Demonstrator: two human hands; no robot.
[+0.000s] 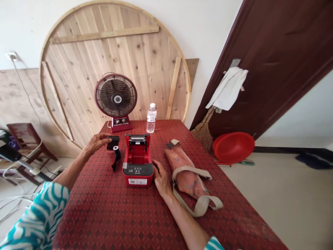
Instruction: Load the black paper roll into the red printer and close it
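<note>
A small red and black label printer [137, 170] stands on the table with its lid raised and its red inside showing. To its left, my left hand [96, 142] pinches the edge of a dark strip [113, 139]. Under that strip is a small roll with a white core [116, 148], and a curled black tail [114, 164] hangs toward the table. Whether strip and roll are one piece is unclear. My right hand [161, 177] lies along the printer's right side, fingers extended against it.
A worn orange bag [183, 166] with a beige strap lies right of my right hand. Behind the printer stand a water bottle [151, 118] and a dark red fan [116, 99]. A broom [204, 131] and red basin [231, 147] are on the floor beyond the table's right edge.
</note>
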